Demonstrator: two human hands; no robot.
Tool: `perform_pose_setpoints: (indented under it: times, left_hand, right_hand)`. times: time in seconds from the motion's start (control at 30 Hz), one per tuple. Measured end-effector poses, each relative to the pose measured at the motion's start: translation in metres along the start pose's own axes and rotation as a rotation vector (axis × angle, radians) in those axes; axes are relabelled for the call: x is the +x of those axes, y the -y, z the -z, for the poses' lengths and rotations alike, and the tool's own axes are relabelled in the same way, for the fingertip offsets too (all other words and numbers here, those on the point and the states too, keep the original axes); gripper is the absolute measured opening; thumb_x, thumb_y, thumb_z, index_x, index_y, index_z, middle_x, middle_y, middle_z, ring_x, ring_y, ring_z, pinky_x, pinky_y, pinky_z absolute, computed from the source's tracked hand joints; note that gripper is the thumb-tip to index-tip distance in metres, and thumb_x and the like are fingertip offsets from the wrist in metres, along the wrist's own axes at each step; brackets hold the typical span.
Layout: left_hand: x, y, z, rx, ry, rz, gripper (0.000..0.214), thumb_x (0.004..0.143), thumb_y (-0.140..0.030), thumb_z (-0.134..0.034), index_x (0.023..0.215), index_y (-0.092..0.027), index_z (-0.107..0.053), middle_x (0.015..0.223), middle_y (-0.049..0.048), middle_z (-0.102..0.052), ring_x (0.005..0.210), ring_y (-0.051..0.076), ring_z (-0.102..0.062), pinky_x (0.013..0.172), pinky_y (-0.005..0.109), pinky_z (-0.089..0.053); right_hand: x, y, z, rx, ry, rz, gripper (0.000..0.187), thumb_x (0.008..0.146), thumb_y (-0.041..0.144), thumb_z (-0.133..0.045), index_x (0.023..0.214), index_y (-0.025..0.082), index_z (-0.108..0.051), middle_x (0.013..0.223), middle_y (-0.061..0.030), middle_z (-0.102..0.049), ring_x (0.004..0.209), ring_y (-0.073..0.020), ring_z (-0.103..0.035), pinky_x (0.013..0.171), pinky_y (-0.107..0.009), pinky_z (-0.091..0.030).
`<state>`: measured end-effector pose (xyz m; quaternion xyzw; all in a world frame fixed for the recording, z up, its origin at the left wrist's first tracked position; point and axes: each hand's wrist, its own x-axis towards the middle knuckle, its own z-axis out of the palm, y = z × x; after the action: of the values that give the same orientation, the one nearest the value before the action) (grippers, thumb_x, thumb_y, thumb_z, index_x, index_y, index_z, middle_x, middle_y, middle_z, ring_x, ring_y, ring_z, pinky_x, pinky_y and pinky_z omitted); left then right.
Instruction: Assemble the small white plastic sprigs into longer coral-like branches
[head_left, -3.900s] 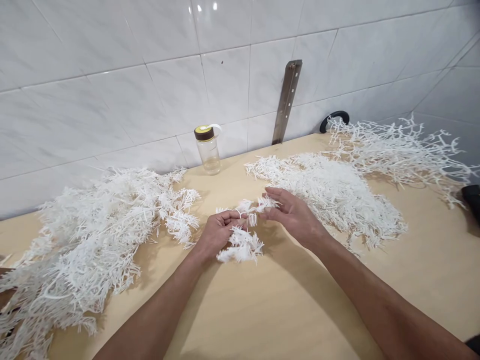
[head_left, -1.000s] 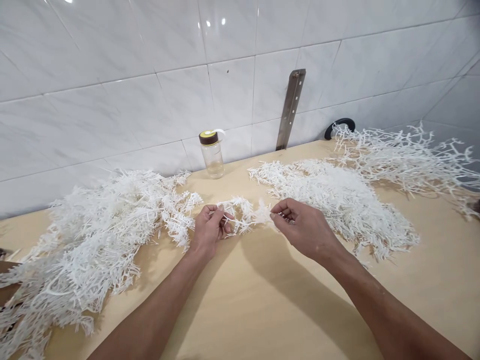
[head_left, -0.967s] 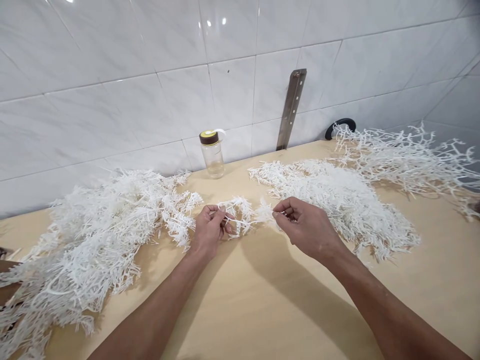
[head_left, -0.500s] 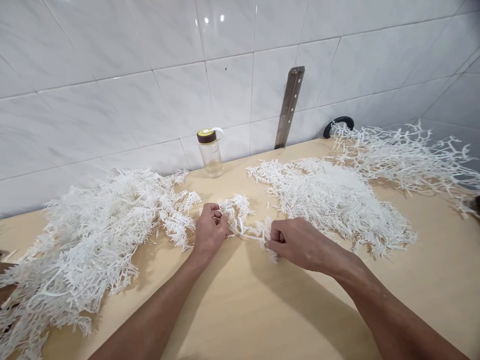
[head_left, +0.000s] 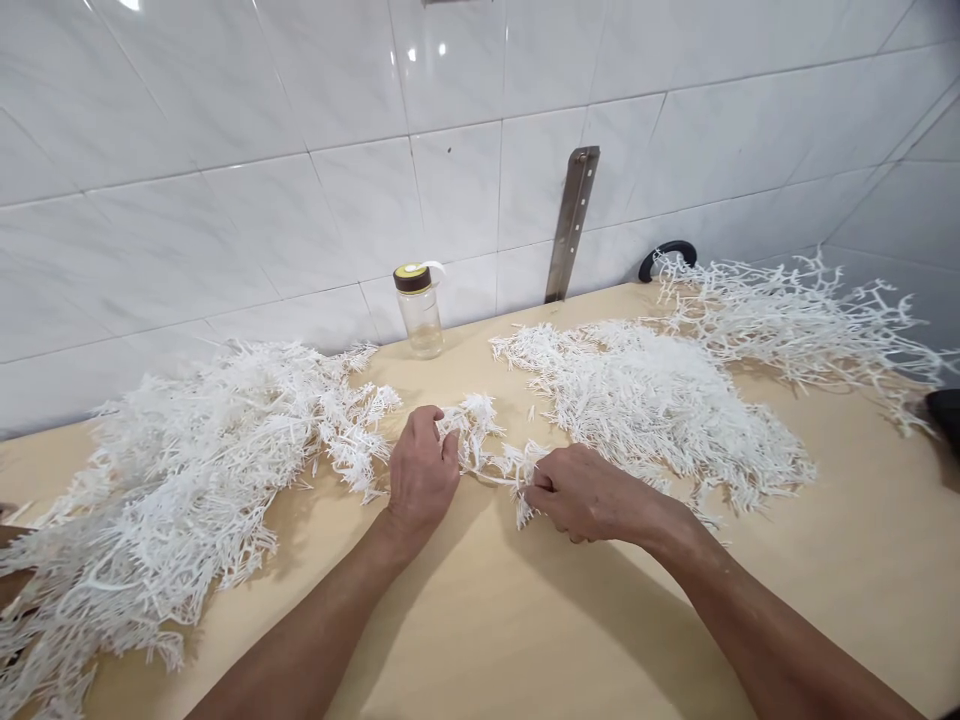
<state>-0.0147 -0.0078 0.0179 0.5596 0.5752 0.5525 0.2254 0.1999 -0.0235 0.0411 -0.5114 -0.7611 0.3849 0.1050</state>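
Observation:
A white branched plastic sprig (head_left: 491, 478), with a thin stem and tufts of fine tips, stretches between my two hands just over the table. My left hand (head_left: 424, 470) is closed at its left end; the fingertips are partly hidden behind the back of the hand. My right hand (head_left: 581, 492) pinches the tufted right end between thumb and curled fingers. Beyond my left thumb is another white tuft (head_left: 478, 412) of the same stuff, and I cannot tell whether it belongs to the held piece.
A large heap of white sprigs (head_left: 187, 480) covers the left side. On the right lies a flatter pile (head_left: 667, 410), with bare white branched stems (head_left: 810, 310) behind it. A clear bottle (head_left: 422, 318) stands near the tiled wall, left of a metal bracket (head_left: 572, 225). A black ring (head_left: 664, 255) is farther right.
My left hand has turned so its back shows more, with thumb and index farther apart. My right hand has shifted slightly left and down with the tufted end. The view has tilted slightly.

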Motion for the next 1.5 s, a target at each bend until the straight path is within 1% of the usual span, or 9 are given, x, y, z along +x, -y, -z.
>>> perform_pose_setpoints:
  times: [0.17, 0.27, 0.4, 0.6, 0.83, 1.17, 1.33, 1.4, 1.5]
  left_hand:
    - [-0.034, -0.018, -0.008, 0.043, 0.268, -0.056, 0.012, 0.077, -0.021, -0.07, 0.088, -0.024, -0.066, 0.063, -0.001, -0.056, 0.057, 0.016, -0.051, 0.06, 0.026, -0.036]
    - [-0.046, -0.023, -0.014, 0.16, 0.443, 0.022, 0.015, 0.082, -0.027, -0.064, 0.067, -0.022, -0.063, 0.056, -0.0004, -0.058, 0.05, 0.015, -0.049, 0.053, 0.026, -0.033]
    - [-0.044, -0.025, -0.015, 0.199, 0.484, 0.122, 0.032, 0.084, -0.032, -0.058, 0.055, -0.021, -0.06, 0.05, -0.0001, -0.054, 0.045, 0.013, -0.046, 0.047, 0.025, -0.03]
    - [-0.039, -0.032, -0.016, -0.183, 0.553, 0.588, 0.027, 0.078, -0.036, -0.065, 0.098, -0.018, -0.065, 0.065, -0.0013, -0.061, 0.032, 0.008, -0.044, 0.032, 0.022, -0.026]
    - [-0.029, -0.026, -0.014, -0.538, 0.468, 0.791, 0.037, 0.074, -0.047, -0.072, 0.07, -0.018, -0.051, 0.056, -0.0066, -0.047, 0.034, 0.002, -0.034, 0.031, 0.018, -0.012]
    - [-0.025, -0.028, -0.01, -0.433, 0.38, 0.639, 0.04, 0.07, -0.046, -0.076, 0.063, -0.018, -0.048, 0.049, -0.0074, -0.04, 0.041, 0.004, -0.029, 0.038, 0.018, -0.017]
    - [-0.02, -0.021, -0.01, -0.258, 0.346, 0.441, 0.035, 0.075, -0.041, -0.072, 0.061, -0.017, -0.05, 0.051, -0.0059, -0.043, 0.047, 0.006, -0.037, 0.046, 0.02, -0.027]
    - [-0.019, -0.018, -0.011, -0.23, 0.378, 0.411, 0.034, 0.075, -0.042, -0.072, 0.062, -0.017, -0.052, 0.052, -0.0058, -0.043, 0.048, 0.007, -0.037, 0.047, 0.021, -0.027]
    - [-0.02, -0.016, -0.013, -0.228, 0.453, 0.398, 0.034, 0.076, -0.044, -0.071, 0.064, -0.016, -0.056, 0.055, -0.0051, -0.044, 0.05, 0.007, -0.035, 0.048, 0.021, -0.026]
  right_hand:
    - [0.002, 0.0, -0.001, -0.005, 0.011, -0.018, 0.042, 0.08, 0.021, -0.047, 0.039, 0.021, -0.038, 0.038, -0.0019, -0.053, 0.032, -0.0118, -0.046, 0.037, -0.024, -0.032]
    - [0.002, -0.002, 0.0, 0.03, 0.016, -0.025, 0.042, 0.083, 0.024, -0.046, 0.041, 0.02, -0.043, 0.04, -0.0028, -0.057, 0.033, -0.0131, -0.051, 0.036, -0.023, -0.036]
    - [0.002, -0.005, 0.001, 0.087, 0.013, -0.01, 0.042, 0.083, 0.025, -0.047, 0.042, 0.02, -0.044, 0.041, -0.0034, -0.059, 0.034, -0.0142, -0.054, 0.036, -0.023, -0.039]
    - [0.005, -0.005, -0.005, 0.193, 0.015, 0.031, 0.039, 0.09, 0.034, -0.046, 0.055, 0.019, -0.051, 0.049, -0.0039, -0.064, 0.038, -0.0158, -0.059, 0.036, -0.023, -0.046]
    - [0.009, 0.012, -0.013, 0.367, 0.002, 0.037, 0.034, 0.094, 0.04, -0.045, 0.069, 0.018, -0.053, 0.061, -0.0035, -0.068, 0.048, -0.0144, -0.065, 0.041, -0.022, -0.052]
    - [0.003, 0.021, -0.014, 0.456, 0.062, 0.037, 0.036, 0.095, 0.042, -0.046, 0.071, 0.018, -0.053, 0.069, -0.0049, -0.07, 0.051, -0.014, -0.065, 0.041, -0.022, -0.052]
    - [-0.014, 0.017, 0.015, 0.326, 0.341, 0.108, 0.031, 0.09, 0.044, -0.058, 0.077, 0.017, -0.064, 0.072, -0.0063, -0.071, 0.053, -0.0161, -0.066, 0.041, -0.023, -0.049]
    - [-0.015, 0.013, 0.027, 0.385, 0.191, 0.131, 0.033, 0.091, 0.047, -0.055, 0.08, 0.018, -0.065, 0.072, -0.0052, -0.07, 0.056, -0.0161, -0.066, 0.045, -0.024, -0.051]
    - [-0.007, 0.004, 0.034, 0.391, -0.303, 0.094, 0.032, 0.093, 0.048, -0.053, 0.084, 0.019, -0.066, 0.072, -0.0026, -0.066, 0.056, -0.0131, -0.061, 0.053, -0.026, -0.052]
